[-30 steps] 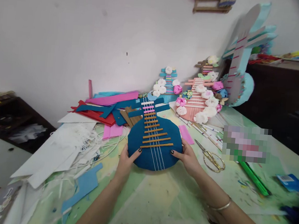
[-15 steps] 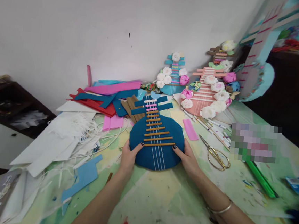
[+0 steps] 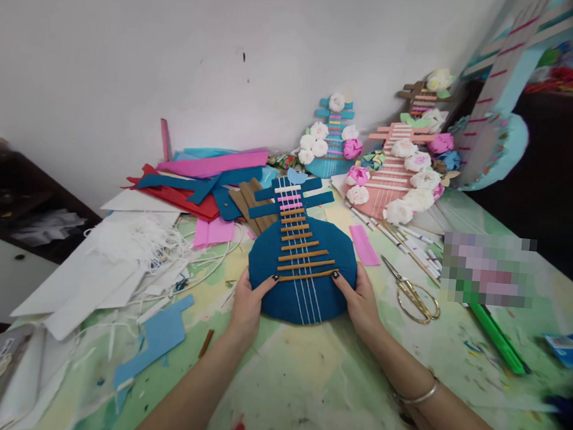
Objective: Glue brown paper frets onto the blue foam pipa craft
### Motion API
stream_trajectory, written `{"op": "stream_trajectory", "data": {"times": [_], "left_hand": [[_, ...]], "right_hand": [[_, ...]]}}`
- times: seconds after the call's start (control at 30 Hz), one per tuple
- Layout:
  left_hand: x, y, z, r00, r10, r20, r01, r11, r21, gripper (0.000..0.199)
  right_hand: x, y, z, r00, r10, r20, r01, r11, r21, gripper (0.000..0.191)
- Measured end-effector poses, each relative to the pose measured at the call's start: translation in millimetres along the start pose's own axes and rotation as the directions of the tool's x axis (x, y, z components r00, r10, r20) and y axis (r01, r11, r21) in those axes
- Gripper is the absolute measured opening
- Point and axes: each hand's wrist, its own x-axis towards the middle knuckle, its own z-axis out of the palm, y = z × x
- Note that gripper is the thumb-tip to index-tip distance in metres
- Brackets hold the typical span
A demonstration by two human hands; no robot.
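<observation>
A dark blue handmade model lute [image 3: 304, 297] is held up over the table between my two hands. It has brown frets, pink and white strips on its neck, white strings and side pegs. My left hand [image 3: 249, 300] grips its lower left edge, thumb on the front face near the lowest fret. On the lower right edge, my right hand [image 3: 358, 297] grips in the same way, thumb by that fret's right end. The other fingers of both hands are hidden behind the body. Gold-handled scissors [image 3: 415, 298] lie to the right, close to a pink strip [image 3: 364, 244].
Finished lutes with paper flowers, one blue [image 3: 329, 168] and one pink [image 3: 382, 180], lean at the back. Coloured sheets [image 3: 211, 163], white string [image 3: 134, 235] and a light blue cutout [image 3: 160, 335] lie left. A green cutter [image 3: 499, 337] and several pens [image 3: 399, 237] lie right.
The lute has tilted slightly, its right side a little higher, with both hands still gripping it. The whole view has shifted slightly.
</observation>
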Motion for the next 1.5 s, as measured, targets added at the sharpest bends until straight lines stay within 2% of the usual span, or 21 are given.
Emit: {"op": "stream_trajectory", "data": {"times": [0.5,0.73,0.9,1.27,1.33,1.43,1.5], "left_hand": [[-3,-3,1.2,0.998,0.051,0.026,-0.052,0.998,0.03,0.062],[-4,-3,-0.1,0.998,0.011,0.055,-0.012,1.0,0.021,0.064],[-3,-5,-1.1,0.997,0.031,0.071,-0.033,0.999,0.017,0.065],[1,-16,-7.9,0.991,0.064,0.118,-0.068,0.997,0.03,0.053],[4,-17,-9.8,0.996,0.037,0.076,-0.041,0.998,0.044,0.05],[8,-16,-13.1,0.999,-0.02,-0.045,0.024,0.996,0.082,0.045],[9,-13,-14.3,0.998,0.028,-0.06,-0.019,0.988,0.15,0.041]], "right_hand": [[1,0,0,0.998,0.022,-0.054,-0.021,1.0,0.014,0.037],[1,0,1,0.999,0.005,-0.054,-0.004,1.0,0.014,0.036],[1,0,0,0.998,0.013,-0.063,-0.012,1.0,0.015,0.037],[1,-2,-1,0.994,0.036,-0.106,-0.032,0.999,0.034,0.043],[0,-2,-1,0.993,0.038,-0.111,-0.034,0.999,0.041,0.043],[1,-1,-2,0.993,0.042,-0.113,-0.037,0.998,0.049,0.039],[1,-1,-2,0.993,0.039,-0.111,-0.033,0.998,0.052,0.039]]}}
